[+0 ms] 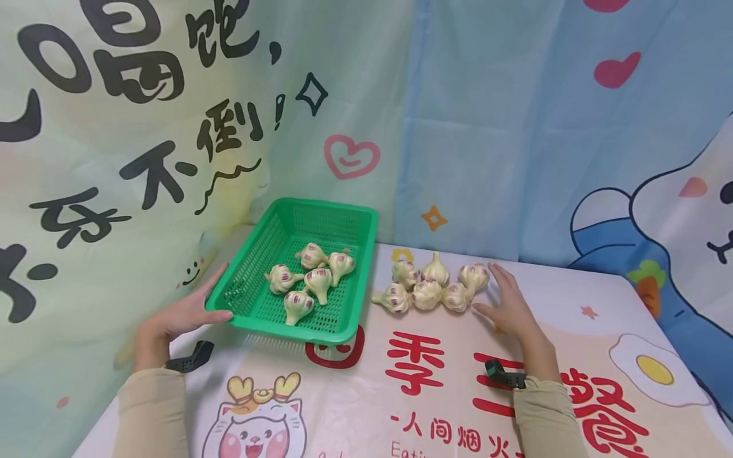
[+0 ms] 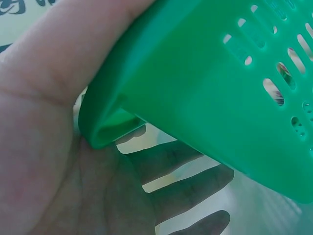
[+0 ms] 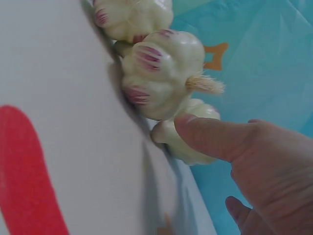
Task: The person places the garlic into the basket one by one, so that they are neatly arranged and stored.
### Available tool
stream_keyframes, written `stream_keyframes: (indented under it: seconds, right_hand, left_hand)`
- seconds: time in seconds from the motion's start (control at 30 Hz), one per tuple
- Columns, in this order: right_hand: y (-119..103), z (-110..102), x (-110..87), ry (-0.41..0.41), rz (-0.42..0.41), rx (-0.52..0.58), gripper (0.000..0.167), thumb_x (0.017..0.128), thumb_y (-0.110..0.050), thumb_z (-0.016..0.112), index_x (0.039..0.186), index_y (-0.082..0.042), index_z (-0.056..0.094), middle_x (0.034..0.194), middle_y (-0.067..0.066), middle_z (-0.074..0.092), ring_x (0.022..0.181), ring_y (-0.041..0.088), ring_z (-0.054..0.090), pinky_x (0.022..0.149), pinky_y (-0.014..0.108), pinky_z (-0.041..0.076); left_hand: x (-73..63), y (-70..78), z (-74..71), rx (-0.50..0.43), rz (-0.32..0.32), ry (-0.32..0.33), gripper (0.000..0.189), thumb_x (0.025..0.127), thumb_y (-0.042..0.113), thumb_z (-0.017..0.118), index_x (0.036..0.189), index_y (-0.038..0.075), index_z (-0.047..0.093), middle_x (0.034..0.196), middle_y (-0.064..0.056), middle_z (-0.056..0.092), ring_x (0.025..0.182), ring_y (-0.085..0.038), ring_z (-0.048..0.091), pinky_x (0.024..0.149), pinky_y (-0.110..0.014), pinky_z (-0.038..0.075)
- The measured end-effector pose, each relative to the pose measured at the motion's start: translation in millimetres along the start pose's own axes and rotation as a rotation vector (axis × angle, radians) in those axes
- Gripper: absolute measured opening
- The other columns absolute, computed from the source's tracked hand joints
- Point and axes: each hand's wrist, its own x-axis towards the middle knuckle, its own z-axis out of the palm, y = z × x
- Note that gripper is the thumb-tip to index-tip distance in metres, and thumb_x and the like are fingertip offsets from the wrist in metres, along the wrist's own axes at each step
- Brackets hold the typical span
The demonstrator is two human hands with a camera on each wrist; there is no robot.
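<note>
A green plastic basket (image 1: 364, 289) with slotted walls stands at the back left, several garlic bulbs (image 1: 317, 280) lying in it. My left hand (image 1: 186, 312) holds its near left corner. In the left wrist view the thumb (image 2: 63, 54) lies over the basket's rim (image 2: 110, 107), while the other fingers (image 2: 190, 191) extend beneath it. Right of the basket, several more garlic bulbs (image 1: 426, 294) form two rough rows on the table. My right hand (image 1: 509, 305) is beside their right end, fingers spread. In the right wrist view its thumb overlaps the end bulb (image 3: 190, 147).
A printed cloth with red characters and cartoons covers the table (image 1: 355, 407). Hanging printed curtains (image 1: 481, 127) close off the back and left side, near the basket. Each wrist wears a small black camera on a band (image 1: 191, 357).
</note>
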Motion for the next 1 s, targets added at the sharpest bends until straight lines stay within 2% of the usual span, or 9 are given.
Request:
stream_keyframes:
  seconds: [0.27,0.33,0.47,0.6,1.0]
  right_hand:
    - [3,10,1.1,-0.015,0.062,-0.024,0.102,0.081,-0.024,0.075,0.154,-0.014,0.005,0.157,0.021,0.007,0.141,0.045,0.013,0.105,0.065,0.021]
    - [2,11,1.3,-0.018,0.066,-0.020,0.102,0.081,-0.025,0.075,0.155,-0.016,0.004,0.157,0.021,0.007,0.141,0.046,0.013,0.106,0.065,0.021]
    - [2,12,3.1,-0.013,0.060,-0.026,0.103,0.080,-0.026,0.075,0.155,-0.015,0.005,0.157,0.021,0.008,0.141,0.046,0.014,0.105,0.065,0.020]
    - [2,13,6.4,0.003,0.030,-0.033,0.100,0.080,-0.026,0.075,0.154,-0.012,0.009,0.157,0.021,0.010,0.140,0.046,0.016,0.106,0.064,0.021]
    - [8,19,12.2,0.030,0.014,-0.063,0.096,0.080,-0.021,0.073,0.154,-0.012,0.012,0.155,0.022,0.013,0.139,0.046,0.019,0.106,0.063,0.023]
  left_hand:
    - [-2.3,-1.4,1.3,0.006,0.012,-0.005,0.105,0.085,0.020,0.070,0.153,0.030,-0.009,0.157,-0.018,-0.006,0.136,-0.038,0.012,0.092,-0.008,0.027]
    - [-3.0,-2.2,1.1,0.008,0.012,-0.006,0.104,0.085,0.020,0.069,0.153,0.029,-0.009,0.157,-0.019,-0.005,0.135,-0.037,0.015,0.093,-0.009,0.028]
    - [-4.0,-4.1,1.2,0.002,0.017,-0.010,0.104,0.085,0.019,0.069,0.153,0.028,-0.009,0.155,-0.021,0.002,0.127,-0.027,0.029,0.091,-0.008,0.031]
    - [-3.8,-5.6,1.2,0.008,0.028,-0.004,0.104,0.085,0.019,0.069,0.153,0.027,-0.009,0.155,-0.021,0.003,0.121,-0.017,0.033,0.091,-0.008,0.031]
    - [-0.7,-4.4,1.3,0.026,0.026,0.010,0.103,0.085,0.020,0.069,0.153,0.028,-0.009,0.156,-0.021,0.000,0.127,-0.032,0.023,0.090,-0.007,0.030]
